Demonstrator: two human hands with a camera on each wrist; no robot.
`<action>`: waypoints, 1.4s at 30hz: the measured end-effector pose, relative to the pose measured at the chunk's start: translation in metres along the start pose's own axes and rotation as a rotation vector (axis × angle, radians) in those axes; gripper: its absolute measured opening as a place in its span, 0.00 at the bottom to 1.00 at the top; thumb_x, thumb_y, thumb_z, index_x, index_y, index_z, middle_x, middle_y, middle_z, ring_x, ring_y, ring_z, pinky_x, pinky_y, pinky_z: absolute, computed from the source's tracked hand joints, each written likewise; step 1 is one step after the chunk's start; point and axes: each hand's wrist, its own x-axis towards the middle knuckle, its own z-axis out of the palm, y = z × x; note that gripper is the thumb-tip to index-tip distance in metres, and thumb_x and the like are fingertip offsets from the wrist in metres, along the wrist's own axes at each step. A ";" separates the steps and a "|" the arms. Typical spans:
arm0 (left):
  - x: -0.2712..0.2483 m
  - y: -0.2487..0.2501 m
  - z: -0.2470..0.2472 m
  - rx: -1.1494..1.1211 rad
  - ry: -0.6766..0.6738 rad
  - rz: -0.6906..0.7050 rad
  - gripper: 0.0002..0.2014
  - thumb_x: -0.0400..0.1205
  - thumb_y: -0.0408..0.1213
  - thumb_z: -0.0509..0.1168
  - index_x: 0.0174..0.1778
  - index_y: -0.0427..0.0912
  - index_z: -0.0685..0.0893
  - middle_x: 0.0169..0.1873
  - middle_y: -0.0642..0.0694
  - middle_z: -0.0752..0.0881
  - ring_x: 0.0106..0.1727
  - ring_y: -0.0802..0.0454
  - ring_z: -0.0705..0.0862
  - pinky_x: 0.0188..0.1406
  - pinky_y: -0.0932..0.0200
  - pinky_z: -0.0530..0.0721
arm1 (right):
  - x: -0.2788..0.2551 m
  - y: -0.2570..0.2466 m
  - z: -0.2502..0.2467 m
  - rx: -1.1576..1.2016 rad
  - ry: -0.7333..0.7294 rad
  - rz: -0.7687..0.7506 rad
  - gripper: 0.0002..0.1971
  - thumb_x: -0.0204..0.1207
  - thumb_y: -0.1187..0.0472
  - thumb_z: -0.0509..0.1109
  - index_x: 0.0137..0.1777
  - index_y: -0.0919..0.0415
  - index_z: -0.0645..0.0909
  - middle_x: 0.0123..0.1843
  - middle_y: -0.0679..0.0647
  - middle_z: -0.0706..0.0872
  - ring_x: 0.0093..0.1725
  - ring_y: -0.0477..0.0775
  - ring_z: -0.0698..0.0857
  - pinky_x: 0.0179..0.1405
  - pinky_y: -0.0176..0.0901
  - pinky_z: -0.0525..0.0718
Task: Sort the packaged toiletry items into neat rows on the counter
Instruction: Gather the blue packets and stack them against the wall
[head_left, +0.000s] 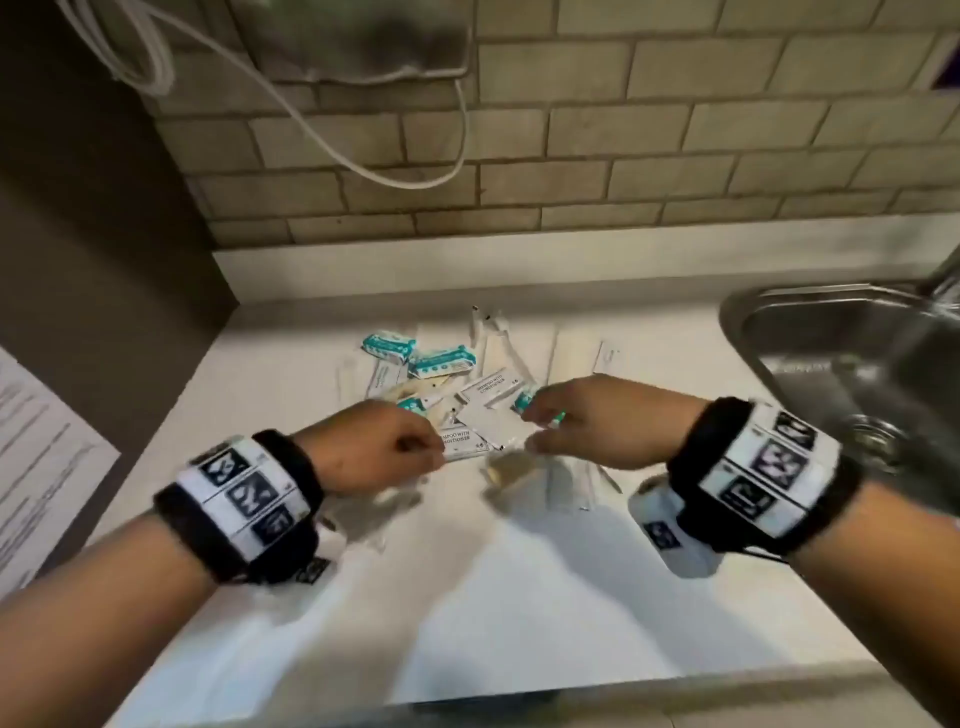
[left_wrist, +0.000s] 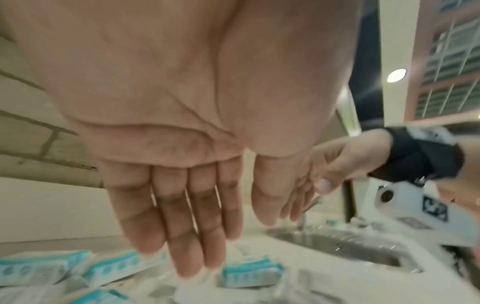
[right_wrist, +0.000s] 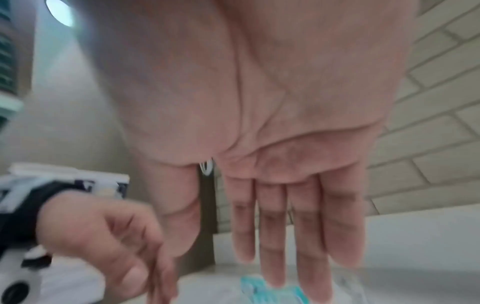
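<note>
Both forearms reaching forward over the white table (head_left: 467, 597), palms down, a marker band on each wrist. Left hand (head_left: 371, 447) low over the near edge of the pile (head_left: 447, 384), fingers straight and side by side in its wrist view, thumb alongside, nothing gripped; fingertips (left_wrist: 189, 265) just above teal-and-white packets (left_wrist: 250, 271). Right hand (head_left: 597, 415) also spread flat, fingers (right_wrist: 306, 236) extended together and pointing down at a teal packet (right_wrist: 270, 288); contact with it impossible to tell through the blur. Hands close together, tips nearly meeting over the pile's front.

Pile loose and unsorted in the middle of the table, toward the tiled wall (head_left: 623, 130). Two teal soap packets (head_left: 389, 347) at the back, long axes running roughly left-right, slightly tilted. White shampoo sachets (head_left: 488, 392) in the centre, lying flat at differing angles, one partly under the left hand. Long thin white sleeves (head_left: 556, 353) at the back right, long axes pointing away toward the wall. Steel sink (head_left: 841, 364) to the right, white cable (head_left: 363, 156) hanging on the wall.
</note>
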 end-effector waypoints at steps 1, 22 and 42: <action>0.023 -0.004 -0.003 0.018 0.053 -0.024 0.14 0.83 0.49 0.65 0.62 0.51 0.85 0.56 0.56 0.87 0.52 0.61 0.84 0.55 0.65 0.79 | 0.023 0.002 0.000 -0.022 0.041 0.028 0.25 0.80 0.44 0.65 0.74 0.54 0.75 0.71 0.50 0.80 0.68 0.52 0.79 0.66 0.42 0.75; 0.101 -0.080 -0.007 0.008 0.319 -0.334 0.25 0.74 0.46 0.70 0.67 0.42 0.75 0.58 0.42 0.72 0.64 0.39 0.72 0.60 0.52 0.74 | 0.194 -0.017 -0.002 -0.107 0.181 0.227 0.33 0.73 0.46 0.64 0.74 0.64 0.66 0.73 0.64 0.68 0.68 0.69 0.77 0.64 0.55 0.79; 0.196 -0.158 -0.074 0.181 0.120 -0.277 0.31 0.71 0.50 0.73 0.69 0.45 0.77 0.64 0.41 0.73 0.62 0.42 0.77 0.61 0.53 0.78 | 0.264 -0.014 -0.010 -0.344 -0.069 0.124 0.17 0.63 0.61 0.76 0.52 0.60 0.83 0.42 0.53 0.87 0.38 0.55 0.85 0.29 0.39 0.80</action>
